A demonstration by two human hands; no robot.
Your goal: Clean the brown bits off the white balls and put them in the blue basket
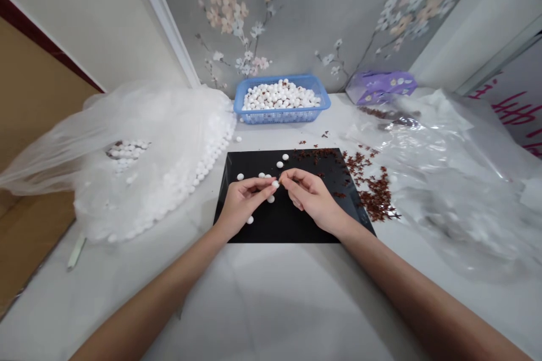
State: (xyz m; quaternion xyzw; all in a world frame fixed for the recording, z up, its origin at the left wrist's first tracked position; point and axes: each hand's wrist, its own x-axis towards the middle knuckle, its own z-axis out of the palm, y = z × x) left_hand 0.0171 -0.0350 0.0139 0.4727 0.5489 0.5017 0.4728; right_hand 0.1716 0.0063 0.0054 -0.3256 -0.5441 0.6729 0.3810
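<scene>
My left hand (244, 198) pinches a small white ball (275, 184) between thumb and fingertips, over a black board (283, 225). Right beside it, my right hand (311, 194) has its thumb and index finger pressed on a tiny reddish-brown piece (281, 179) at the ball's right side. Several loose white balls, one of them near the board's top (285, 157), lie around my left hand. Small reddish-brown star-shaped pieces (379, 194) are scattered over the board's right part and heaped on the table beyond its right edge.
A blue basket (282, 115) full of white balls stands at the back by the wall. On the left sits a large clear bag (156, 180) of white balls. Crumpled clear plastic (461, 197) covers the right side, near a purple package (381, 87).
</scene>
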